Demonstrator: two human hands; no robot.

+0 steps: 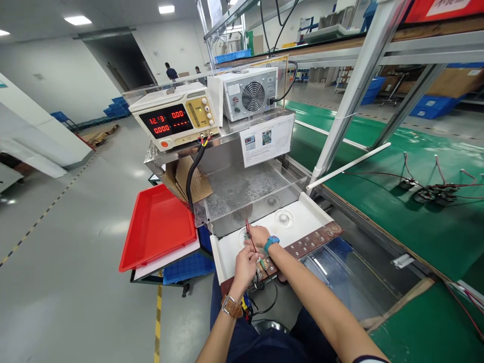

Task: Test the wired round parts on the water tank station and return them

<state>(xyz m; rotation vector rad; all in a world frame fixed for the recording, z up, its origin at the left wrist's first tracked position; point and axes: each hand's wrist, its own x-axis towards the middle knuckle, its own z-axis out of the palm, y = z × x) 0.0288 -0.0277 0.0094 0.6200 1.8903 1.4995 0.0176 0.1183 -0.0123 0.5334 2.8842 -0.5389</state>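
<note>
My right hand (259, 236), with a blue watch on its wrist, is closed around a small part (247, 235) with a green circuit board, over the left round seat of the white fixture (260, 224). A thin red wire (251, 236) loops up from that part and runs down to my left hand (245, 266). There my left fingers pinch the wire's end; the exact grip is partly hidden. A green-sleeved clip (262, 264) on a black cable lies just beside them, at the brown terminal strip (313, 242) along the fixture's front edge.
A power supply (172, 116) with red digits and a grey fan-fronted unit (249, 93) stand on the metal stand behind. At left is a red tray (161, 227). On the green conveyor (416, 227) at right lie several wired motor-like parts (434, 193) and a white rod (348, 166).
</note>
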